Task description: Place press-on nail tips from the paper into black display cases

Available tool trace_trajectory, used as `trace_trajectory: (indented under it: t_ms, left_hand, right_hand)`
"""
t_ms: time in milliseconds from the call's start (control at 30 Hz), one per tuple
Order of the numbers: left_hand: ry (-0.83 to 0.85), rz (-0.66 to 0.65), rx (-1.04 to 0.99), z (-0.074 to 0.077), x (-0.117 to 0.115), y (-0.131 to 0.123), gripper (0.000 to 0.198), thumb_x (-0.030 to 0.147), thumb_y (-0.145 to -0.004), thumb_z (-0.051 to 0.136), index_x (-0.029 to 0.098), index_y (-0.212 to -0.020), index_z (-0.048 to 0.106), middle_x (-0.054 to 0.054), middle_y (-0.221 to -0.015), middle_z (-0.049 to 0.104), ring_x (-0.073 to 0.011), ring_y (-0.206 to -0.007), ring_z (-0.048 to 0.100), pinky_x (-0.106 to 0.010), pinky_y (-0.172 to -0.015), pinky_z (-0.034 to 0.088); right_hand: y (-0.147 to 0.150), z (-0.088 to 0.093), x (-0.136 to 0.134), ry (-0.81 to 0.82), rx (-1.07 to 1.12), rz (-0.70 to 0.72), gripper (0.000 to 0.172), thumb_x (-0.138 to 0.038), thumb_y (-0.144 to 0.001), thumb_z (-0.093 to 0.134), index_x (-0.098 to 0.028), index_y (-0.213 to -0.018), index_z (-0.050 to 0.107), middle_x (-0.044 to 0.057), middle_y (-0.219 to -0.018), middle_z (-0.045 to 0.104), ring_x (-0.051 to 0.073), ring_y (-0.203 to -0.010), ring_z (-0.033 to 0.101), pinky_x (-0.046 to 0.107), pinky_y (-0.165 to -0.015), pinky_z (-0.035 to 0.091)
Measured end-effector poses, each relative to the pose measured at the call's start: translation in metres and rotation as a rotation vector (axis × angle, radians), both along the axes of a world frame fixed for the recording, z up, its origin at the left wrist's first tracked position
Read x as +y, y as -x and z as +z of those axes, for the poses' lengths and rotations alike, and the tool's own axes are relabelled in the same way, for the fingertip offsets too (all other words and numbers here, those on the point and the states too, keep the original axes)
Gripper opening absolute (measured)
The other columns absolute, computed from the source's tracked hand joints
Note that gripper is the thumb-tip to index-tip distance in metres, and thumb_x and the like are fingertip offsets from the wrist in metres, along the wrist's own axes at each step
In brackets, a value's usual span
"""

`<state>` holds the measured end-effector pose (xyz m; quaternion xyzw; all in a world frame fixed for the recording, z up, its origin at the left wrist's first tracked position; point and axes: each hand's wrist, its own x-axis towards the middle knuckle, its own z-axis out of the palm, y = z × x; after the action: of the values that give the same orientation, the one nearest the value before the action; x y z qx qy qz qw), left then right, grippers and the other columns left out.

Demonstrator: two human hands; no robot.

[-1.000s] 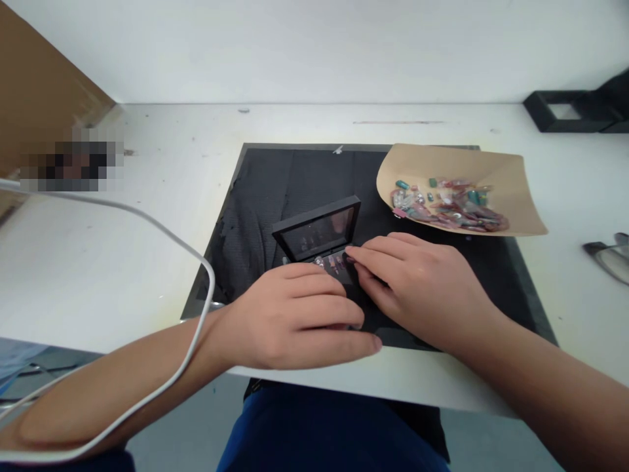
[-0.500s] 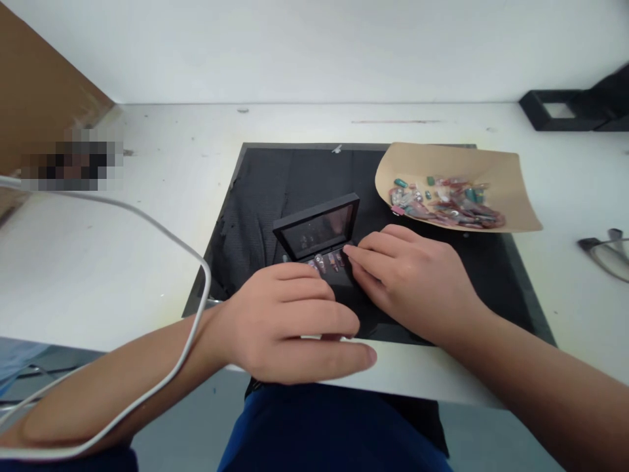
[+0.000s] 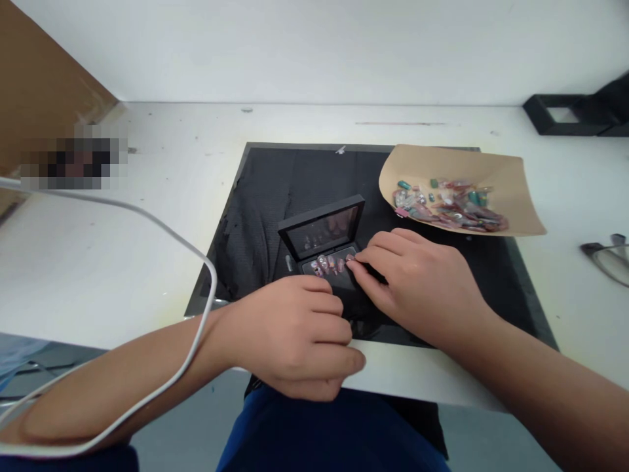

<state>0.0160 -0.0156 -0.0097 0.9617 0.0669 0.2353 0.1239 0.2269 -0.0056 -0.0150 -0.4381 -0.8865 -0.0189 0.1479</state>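
Note:
A small black hinged case [image 3: 320, 208] stands with its clear-windowed lid raised on the black mat. Inside lies a row of decorated press-on nails [image 3: 331, 263], pinkish with shiny ornaments. My right hand [image 3: 417, 275] is at the row's right end, thumb and index finger pinched on a press-on nail [image 3: 350, 257] in the case. Closer to the table's front edge, my left hand [image 3: 295, 334] is curled closed just before the case; what its fingers may hold is hidden. One greenish nail [image 3: 289, 263] rests on the mat left of the case.
A tan paper tray [image 3: 506, 177] of mixed loose nails overlaps the black mat [image 3: 260, 190] at the back right. Eyeglasses [image 3: 607, 259] and a black frame-like object [image 3: 555, 118] lie farther right. A white cable [image 3: 212, 282] crosses my left forearm.
My left hand's extended fingers have curled in, uncovering more of the nail row. My right fingertips now pinch a nail at the row's right end. The view has shifted slightly.

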Motion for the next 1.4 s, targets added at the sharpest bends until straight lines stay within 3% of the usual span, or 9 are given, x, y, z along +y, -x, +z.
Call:
trace_trajectory:
  t_ms: [167,333,433,533,1000,1233,1400]
  left_hand:
    - [0.007,0.001,0.015,-0.002,0.0,0.001,0.013,0.024,-0.087,0.058,0.02,-0.088,0.071,0.001,-0.068,0.067,-0.0144,-0.057,0.056,-0.032,-0.057,0.049]
    - [0.012,-0.002,0.023,-0.002,0.0,0.001,0.013,0.023,-0.086,0.06,0.019,-0.091,0.071,0.001,-0.068,0.067,-0.0149,-0.057,0.056,-0.033,-0.057,0.048]
    - [0.021,0.008,0.027,-0.001,0.0,0.001,0.011,0.022,-0.086,0.059,0.02,-0.085,0.069,0.002,-0.066,0.066,-0.0141,-0.056,0.055,-0.032,-0.058,0.047]
    - [0.022,0.015,0.03,-0.001,0.0,0.0,0.011,0.022,-0.085,0.058,0.021,-0.08,0.068,0.002,-0.065,0.065,-0.0134,-0.055,0.054,-0.031,-0.059,0.047]
    - [0.018,0.021,0.044,-0.003,0.0,0.0,0.013,0.024,-0.088,0.059,0.02,-0.083,0.07,0.002,-0.066,0.066,-0.0143,-0.056,0.054,-0.032,-0.058,0.047]
    - [0.018,0.018,0.047,-0.002,0.0,0.0,0.014,0.024,-0.091,0.058,0.019,-0.087,0.071,0.002,-0.068,0.068,-0.0143,-0.059,0.059,-0.032,-0.062,0.05]
    - [0.006,0.009,0.058,-0.002,0.0,0.0,0.015,0.026,-0.093,0.058,0.018,-0.093,0.071,0.002,-0.069,0.069,-0.0141,-0.061,0.062,-0.032,-0.063,0.05]
  right_hand:
    - [0.002,-0.001,0.002,0.099,0.093,-0.084,0.027,-0.033,-0.097,0.056,-0.019,-0.076,0.067,0.002,-0.076,0.067,0.019,-0.079,0.063,0.032,-0.056,0.03]
    - [0.002,0.0,0.005,0.246,0.247,-0.11,0.03,-0.035,-0.096,0.057,-0.02,-0.072,0.067,0.0,-0.067,0.062,0.015,-0.067,0.058,0.03,-0.059,0.035]
    - [-0.001,0.001,0.006,0.241,0.281,0.001,0.019,-0.031,-0.095,0.057,-0.021,-0.094,0.074,0.001,-0.075,0.067,0.015,-0.071,0.06,0.029,-0.063,0.04]
    - [-0.003,-0.001,0.007,0.245,0.246,0.106,0.023,-0.027,-0.095,0.058,-0.023,-0.11,0.075,0.003,-0.085,0.072,0.016,-0.078,0.064,0.028,-0.066,0.043]
    - [-0.004,-0.01,0.014,0.216,0.172,0.148,0.022,-0.034,-0.099,0.058,-0.022,-0.101,0.077,0.001,-0.083,0.071,0.017,-0.08,0.066,0.029,-0.064,0.041]
    - [0.0,-0.016,0.017,0.176,0.189,0.197,0.023,-0.027,-0.103,0.049,-0.018,-0.1,0.07,0.003,-0.094,0.075,0.018,-0.086,0.069,0.03,-0.069,0.044]
    - [0.002,-0.016,0.017,0.204,0.423,0.164,0.014,-0.025,-0.101,0.052,-0.019,-0.098,0.064,0.002,-0.093,0.072,0.016,-0.084,0.065,0.029,-0.072,0.046]
